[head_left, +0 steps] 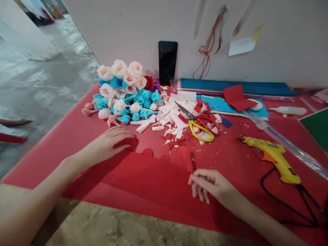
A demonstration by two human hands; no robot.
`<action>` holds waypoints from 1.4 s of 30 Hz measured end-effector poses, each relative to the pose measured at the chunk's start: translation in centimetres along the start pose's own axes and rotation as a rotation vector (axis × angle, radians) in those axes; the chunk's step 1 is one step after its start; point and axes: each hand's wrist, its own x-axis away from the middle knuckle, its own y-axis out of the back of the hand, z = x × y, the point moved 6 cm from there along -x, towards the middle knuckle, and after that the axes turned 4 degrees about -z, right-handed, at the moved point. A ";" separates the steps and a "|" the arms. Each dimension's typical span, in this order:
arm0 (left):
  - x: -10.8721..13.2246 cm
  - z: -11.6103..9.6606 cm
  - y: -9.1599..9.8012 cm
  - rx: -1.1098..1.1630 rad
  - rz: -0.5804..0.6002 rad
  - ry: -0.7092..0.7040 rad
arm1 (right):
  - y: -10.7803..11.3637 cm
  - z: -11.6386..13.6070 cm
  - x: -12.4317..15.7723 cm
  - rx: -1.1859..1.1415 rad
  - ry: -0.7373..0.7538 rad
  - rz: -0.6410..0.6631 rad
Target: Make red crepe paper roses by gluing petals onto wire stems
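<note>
My left hand [114, 141] rests low over the table with its fingers stretched out. Beneath and beside its fingertips lies a rounded red paper piece [132, 143]. Another red petal-shaped piece [147, 152] lies just to the right. My right hand [211, 184] pinches the base of a red paper petal [186, 156] between thumb and fingers, and a thin stem seems to run down below the hand. A wide strip of red paper [143, 174] lies between the two hands. Beyond them are scissors [202, 131] with yellow and red handles, resting on white and red paper scraps [174, 118].
Paper flowers [120, 70] in white, blue and pink are heaped at the back left. A black phone [167, 63] leans against the wall. On the right lie a yellow glue gun [271, 153] with a black cord, a white glue bottle [289, 110] and blue paper [215, 104].
</note>
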 end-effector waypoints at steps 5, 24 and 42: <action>0.2 -1.1 0.3 -0.047 0.026 0.123 | 0.0 -0.1 0.2 0.026 0.001 -0.011; -0.6 -2.8 0.9 -0.094 0.089 0.293 | 0.1 0.0 0.0 0.046 0.021 -0.032; -8.2 -14.8 4.3 0.156 -0.367 -0.028 | 1.7 7.3 5.4 0.509 0.776 -0.427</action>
